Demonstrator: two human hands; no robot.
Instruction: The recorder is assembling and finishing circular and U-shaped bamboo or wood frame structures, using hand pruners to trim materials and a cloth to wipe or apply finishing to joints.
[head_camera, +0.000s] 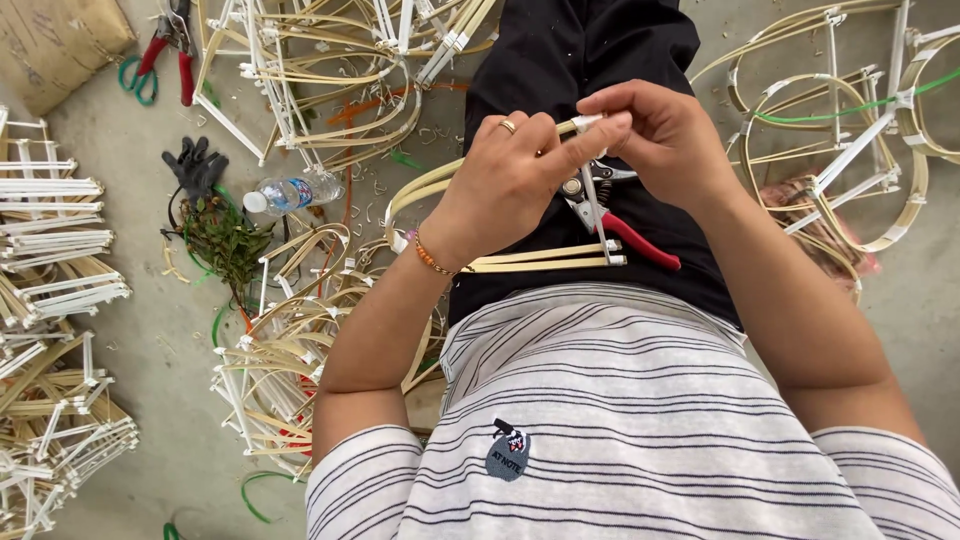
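Note:
My left hand (510, 170) and my right hand (665, 135) meet above my lap and both pinch the white-taped end of a bamboo frame (545, 262). The frame's pale strips curve off to the left and run across my dark trousers. A ring shows on my left hand and an orange bead bracelet on that wrist. Red-handled pruning shears (620, 225) lie on my lap just beneath the hands, partly hidden by them.
Piles of finished bamboo frames lie on the concrete floor at left (60, 290), top (330, 60) and right (850, 130). A plastic water bottle (290, 192), a black glove (195, 165), a leafy sprig (225, 240) and second red shears (170, 45) lie at left.

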